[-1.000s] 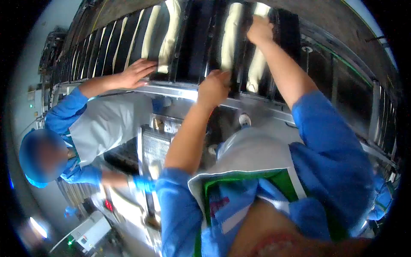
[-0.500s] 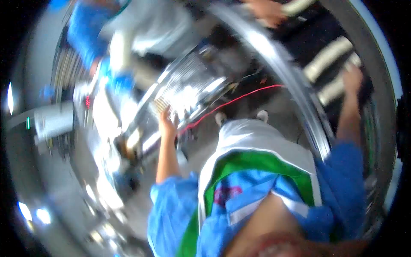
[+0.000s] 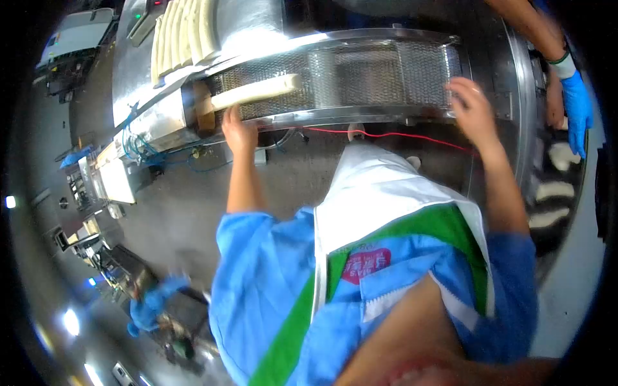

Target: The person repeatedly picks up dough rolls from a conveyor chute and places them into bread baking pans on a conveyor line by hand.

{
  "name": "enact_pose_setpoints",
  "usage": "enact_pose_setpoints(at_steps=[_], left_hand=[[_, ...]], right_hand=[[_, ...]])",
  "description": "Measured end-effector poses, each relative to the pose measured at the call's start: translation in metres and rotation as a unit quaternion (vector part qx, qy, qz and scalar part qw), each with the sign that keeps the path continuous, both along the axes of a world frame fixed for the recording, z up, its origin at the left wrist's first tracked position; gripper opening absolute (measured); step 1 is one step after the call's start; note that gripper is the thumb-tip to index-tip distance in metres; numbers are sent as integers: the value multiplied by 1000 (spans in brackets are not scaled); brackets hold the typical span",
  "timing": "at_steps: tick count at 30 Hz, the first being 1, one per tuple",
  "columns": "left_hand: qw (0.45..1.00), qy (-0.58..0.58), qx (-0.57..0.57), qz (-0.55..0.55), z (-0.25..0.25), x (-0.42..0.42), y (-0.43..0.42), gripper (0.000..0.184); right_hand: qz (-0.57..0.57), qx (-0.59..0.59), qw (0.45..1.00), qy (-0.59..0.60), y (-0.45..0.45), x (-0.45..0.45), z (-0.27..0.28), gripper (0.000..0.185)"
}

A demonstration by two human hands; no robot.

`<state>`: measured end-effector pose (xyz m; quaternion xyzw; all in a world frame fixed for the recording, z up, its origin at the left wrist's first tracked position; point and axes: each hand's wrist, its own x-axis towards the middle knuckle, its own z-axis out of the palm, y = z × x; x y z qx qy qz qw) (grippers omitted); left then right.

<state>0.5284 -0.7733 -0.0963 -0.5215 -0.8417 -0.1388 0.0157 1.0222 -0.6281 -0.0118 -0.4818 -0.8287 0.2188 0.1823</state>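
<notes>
A long pale dough roll (image 3: 257,92) lies on the metal mesh conveyor (image 3: 367,76). My left hand (image 3: 239,130) is at the near side of this roll, close to its left end. Its fingers point up toward the dough and seem to touch it; part of the fingertips is hard to make out. Over the right end of the mesh is my right hand (image 3: 473,106), fingers apart and slightly bent, with nothing in them.
Several dough rolls (image 3: 183,35) lie side by side on a steel table (image 3: 251,22). At right, a co-worker's blue-gloved hand (image 3: 577,109) hangs over a dark belt with dough pieces (image 3: 555,190). A red cable (image 3: 386,134) runs below the conveyor.
My view has turned and is sharper. My right hand has left a dough strip on the dark belt at right and is now at the mesh conveyor's end. My left hand is now beside a dough roll.
</notes>
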Motion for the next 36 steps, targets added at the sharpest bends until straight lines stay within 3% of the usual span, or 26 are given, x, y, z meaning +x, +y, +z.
enact_pose_setpoints(at_steps=[2, 4, 6, 7, 8, 10, 13, 15, 16, 17, 19, 21, 22, 23, 25, 27, 29, 31, 32, 33, 34, 35, 36], left_hand=[[996, -18, -84, -19, 15, -17, 17, 53], [997, 17, -39, -58, -14, -50, 18, 53], [981, 129, -58, -134, -35, -76, 25, 54], [987, 65, -100, -111, -22, -74, 37, 50], [984, 62, -131, -103, -24, -87, 35, 47], [985, 61, -143, -79, -39, -118, 26, 46], [959, 96, -256, -71, 18, -93, 22, 46], [947, 177, -242, -116, 11, -94, 23, 41], [947, 160, -242, -140, 19, -113, 29, 38], [946, 164, -237, -150, 28, -99, 38, 38], [945, 92, -278, -144, 46, -71, 53, 38], [958, 7, -186, -219, 54, -48, 49, 43], [943, -259, -116, -174, 32, -53, 47, 46], [937, -273, -123, -181, 57, -6, 59, 45], [881, -316, -184, -300, 57, 40, 89, 42], [838, -353, -233, -346, 110, 163, 113, 40], [794, -257, -249, -491, 112, 252, 142, 39], [700, -402, -292, -512, 127, 350, 152, 37], [663, -415, -348, -518, 158, 406, 147, 36], [641, -391, -256, -609, 153, 450, 141, 35], [579, -423, -289, -634, 169, 498, 138, 36], [554, -421, -286, -659, 178, 543, 128, 36], [556, -364, -281, -693, 203, 585, 115, 39]], right_hand=[[90, -55, 994, -8, 10, -70, -9, 37], [182, -59, 982, -4, 17, -128, -27, 44], [212, -129, 967, -61, 22, -179, -13, 49], [202, -142, 966, -81, 20, -198, -13, 46], [214, -134, 967, -25, 18, -217, -47, 38], [188, -175, 966, -26, 14, -249, -60, 28], [234, -60, 961, -138, 4, -275, -97, 19], [199, 8, 976, -82, 4, -262, -115, 16], [167, 67, 983, -43, 5, -275, -110, 13], [156, 70, 984, -43, 8, -262, -105, 13], [151, -59, 986, -38, 12, -222, -82, 13], [121, -88, 989, -5, 4, -167, -52, 13], [96, -131, 985, 61, -3, -135, -43, 18], [71, -172, 975, 124, -10, -103, -34, 24], [22, -130, 966, 224, -25, -28, -46, 31], [-85, -133, 950, 270, -63, 63, -22, 39], [-182, -177, 915, 313, -106, 150, 11, 41], [-264, -29, 923, 278, -158, 227, 39, 42], [-330, -30, 905, 266, -183, 268, 56, 44], [-465, -80, 851, 228, -207, 296, 89, 46], [-513, -21, 808, 289, -221, 321, 106, 49], [-587, 9, 782, 208, -231, 354, 121, 52], [-595, 18, 764, 251, -240, 406, 109, 52]])
